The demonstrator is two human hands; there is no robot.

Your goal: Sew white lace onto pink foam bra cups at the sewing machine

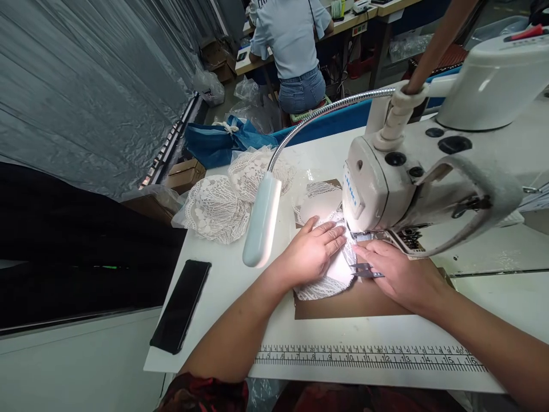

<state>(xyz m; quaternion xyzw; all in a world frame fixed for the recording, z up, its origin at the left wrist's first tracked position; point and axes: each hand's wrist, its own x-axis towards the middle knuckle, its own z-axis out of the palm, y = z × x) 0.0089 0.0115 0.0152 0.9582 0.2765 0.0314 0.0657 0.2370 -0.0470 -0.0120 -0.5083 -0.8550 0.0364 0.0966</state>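
Note:
A white lace piece (328, 286) lies under the needle area of the white sewing machine (369, 183), on a brown sheet (317, 309). My left hand (315, 252) rests flat on the lace with its fingers spread, left of the needle. Close by on the right, my right hand (392, 272) has its fingers closed round small dark thread snips (369, 270), whose blades point left toward the lace. Its index fingertip touches the lace edge near the presser foot. The needle itself is hidden by the machine head.
Lace cups (218, 209) are piled at the left back. A lamp (262, 220) on a bent metal neck hangs over the table (223, 320). The black phone (180, 306) lies at the left edge. Beyond, a person (294, 51) sits at another table.

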